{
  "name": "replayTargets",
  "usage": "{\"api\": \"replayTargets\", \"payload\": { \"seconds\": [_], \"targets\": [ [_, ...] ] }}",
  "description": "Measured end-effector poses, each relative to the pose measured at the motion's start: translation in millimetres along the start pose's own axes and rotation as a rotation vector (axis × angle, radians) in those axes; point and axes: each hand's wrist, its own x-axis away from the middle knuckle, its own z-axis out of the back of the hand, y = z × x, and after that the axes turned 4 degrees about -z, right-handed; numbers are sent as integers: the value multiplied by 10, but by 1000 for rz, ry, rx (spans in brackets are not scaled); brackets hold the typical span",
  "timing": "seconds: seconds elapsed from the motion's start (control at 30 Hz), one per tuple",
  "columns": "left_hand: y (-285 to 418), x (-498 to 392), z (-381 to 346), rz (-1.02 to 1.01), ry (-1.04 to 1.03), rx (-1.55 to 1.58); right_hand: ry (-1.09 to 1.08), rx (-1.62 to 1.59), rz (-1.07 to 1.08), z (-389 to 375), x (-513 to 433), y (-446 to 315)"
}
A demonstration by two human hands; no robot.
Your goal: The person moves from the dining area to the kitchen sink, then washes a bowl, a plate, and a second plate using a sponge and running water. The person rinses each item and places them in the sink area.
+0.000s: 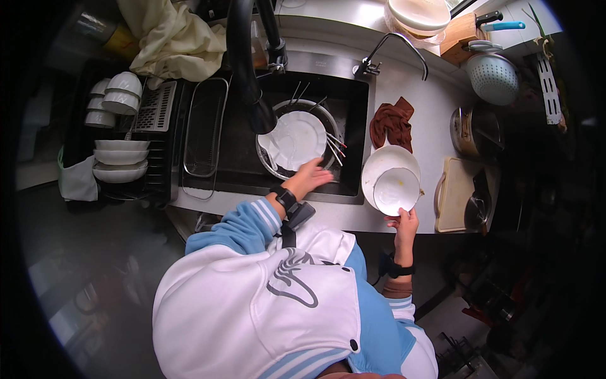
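My right hand [405,226] pinches the near rim of a small white bowl [395,187], whose inside shows a yellow speck. The bowl overlaps a larger white dish [378,163] on the counter beside the sink; whether it rests on that dish I cannot tell. Over the sink's near side, my left hand [310,179] is empty with its fingers stretched out. Just beyond it, a white scalloped plate [300,137] lies in a round metal basin [335,124]. Chopsticks [335,148] with pale shafts lean at the basin's right side, and a white spoon handle [271,158] shows at the left.
A black faucet [246,61] hangs over the black sink [352,109]. Left of it stand a wire basket [203,128] and a rack with stacked bowls [122,94]. A brown cloth [393,124], cutting board [450,194], pot [473,130] and knife block [459,38] stand right.
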Motion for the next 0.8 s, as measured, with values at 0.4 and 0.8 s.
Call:
{"api": "replayTargets", "payload": {
  "seconds": [0.4,0.8],
  "targets": [
    [133,-467,541,-273,216,362,51,89,6,-20,71,-45],
    [277,-421,317,-389,39,547,27,79,-5,-49,68,-40]
  ]
}}
